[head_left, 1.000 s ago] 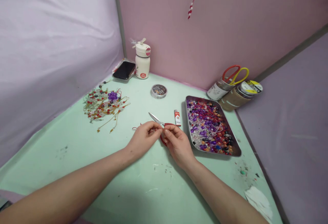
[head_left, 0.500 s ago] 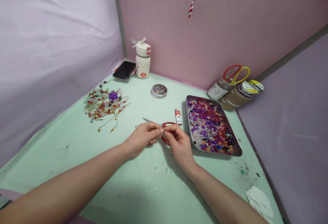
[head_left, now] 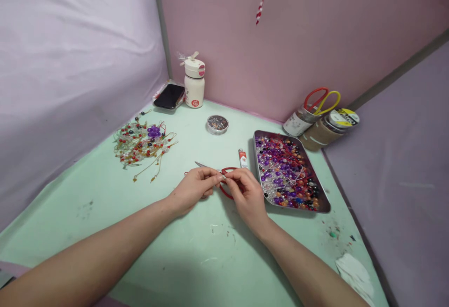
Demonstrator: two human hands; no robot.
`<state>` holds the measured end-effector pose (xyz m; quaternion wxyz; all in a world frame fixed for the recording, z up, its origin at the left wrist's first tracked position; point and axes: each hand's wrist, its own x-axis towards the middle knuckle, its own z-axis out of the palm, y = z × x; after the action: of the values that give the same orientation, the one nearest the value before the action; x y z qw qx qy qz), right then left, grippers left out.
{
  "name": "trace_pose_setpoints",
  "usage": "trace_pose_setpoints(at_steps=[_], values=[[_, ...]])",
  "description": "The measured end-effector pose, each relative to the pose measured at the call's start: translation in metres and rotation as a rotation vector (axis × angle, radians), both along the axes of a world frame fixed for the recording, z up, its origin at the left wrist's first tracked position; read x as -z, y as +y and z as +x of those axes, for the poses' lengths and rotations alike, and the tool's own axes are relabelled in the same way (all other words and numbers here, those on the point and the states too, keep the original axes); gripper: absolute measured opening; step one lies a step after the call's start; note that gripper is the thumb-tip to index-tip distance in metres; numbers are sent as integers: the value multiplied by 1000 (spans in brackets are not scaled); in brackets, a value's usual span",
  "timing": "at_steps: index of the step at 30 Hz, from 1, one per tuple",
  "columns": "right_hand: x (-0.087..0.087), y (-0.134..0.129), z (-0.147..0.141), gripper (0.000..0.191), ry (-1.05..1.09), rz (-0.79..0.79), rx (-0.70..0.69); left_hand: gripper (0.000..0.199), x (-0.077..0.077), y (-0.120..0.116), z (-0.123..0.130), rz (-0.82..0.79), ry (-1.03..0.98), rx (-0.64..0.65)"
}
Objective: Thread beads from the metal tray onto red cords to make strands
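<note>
My left hand (head_left: 197, 188) and my right hand (head_left: 247, 195) meet over the middle of the table, thumbs and forefingers pinched close together. Between the fingertips is something tiny and pale, perhaps a bead, too small to name. Behind and below the hands lie red-handled scissors (head_left: 228, 170), their blade tip pointing left and the handles partly covered by my fingers. A bit of red cord (head_left: 185, 173) shows just left of my left hand. Right of my right hand is a metal tray (head_left: 257, 162) of purple, clear, red, black and orange beads.
A lighter (head_left: 243, 158) lies beside the tray. Behind it is a round clear case (head_left: 217, 123). Strung beads (head_left: 143, 143) form a pile at left. A phone (head_left: 170, 97) and bottle (head_left: 194, 84) stand at the back; jars (head_left: 321, 131) at right. A white cloth (head_left: 355, 274) lies front right.
My hands stay pinched together in nearly the same place, with the right fingers shifted slightly. A pale speck shows more clearly between the fingertips. The whole view has moved a little.
</note>
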<state>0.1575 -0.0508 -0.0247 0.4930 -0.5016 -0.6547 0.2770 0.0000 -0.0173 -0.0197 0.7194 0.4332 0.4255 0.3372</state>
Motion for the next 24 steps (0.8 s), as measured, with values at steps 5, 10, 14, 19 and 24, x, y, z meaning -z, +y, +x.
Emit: trace_pose_setpoints(at_steps=[5,10,14,19,24], values=[[1,1,1,9,-95,40,-22,35,-1,0,1,16,28,1],[2,1,3,9,-222,112,-27,32,0,1,1,39,65,-2],[2,1,3,10,-322,169,-14,31,1,0,2,38,79,-1],[6,2,1,9,-411,190,19,31,0,-2,3,28,59,-1],[5,1,1,10,-407,186,47,29,2,0,2,43,65,-9]])
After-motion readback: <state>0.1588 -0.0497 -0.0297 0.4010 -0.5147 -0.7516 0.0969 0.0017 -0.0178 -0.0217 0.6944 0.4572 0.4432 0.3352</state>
